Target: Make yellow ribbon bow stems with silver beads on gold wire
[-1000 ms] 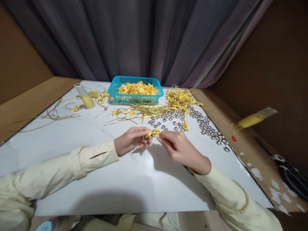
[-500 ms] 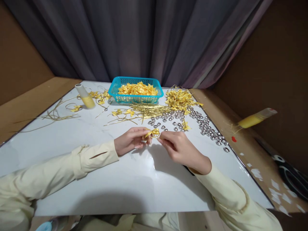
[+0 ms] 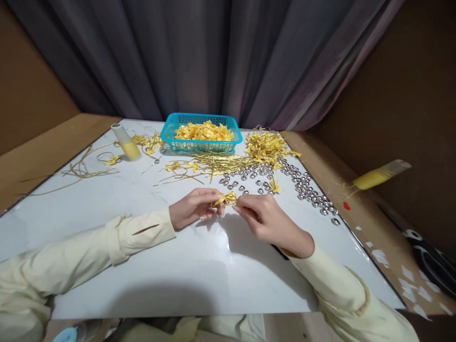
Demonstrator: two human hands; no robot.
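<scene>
A yellow ribbon bow (image 3: pixel 229 196) is held up between my two hands above the white tabletop (image 3: pixel 199 266). My left hand (image 3: pixel 197 205) pinches its left side between thumb and fingers. At its right end, my right hand (image 3: pixel 258 211) is closed, with the fingertips pressed together on what looks like a thin gold cord at the bow. The fingers partly hide that cord. Just beyond the hands lie loose silver ring-like pieces (image 3: pixel 260 182) and a single yellow bow (image 3: pixel 274 185).
A blue basket (image 3: pixel 201 145) full of yellow bows stands at the back. Gold cords (image 3: pixel 223 164) and a heap of corded bows (image 3: pixel 267 146) lie nearby. A glue bottle (image 3: pixel 126 144) leans at left; another bottle (image 3: pixel 381 175) and black-handled scissors (image 3: pixel 432 261) are at right.
The bow has turned slightly between my fingers, and its loops show a little differently. Both hands stay in almost the same place.
</scene>
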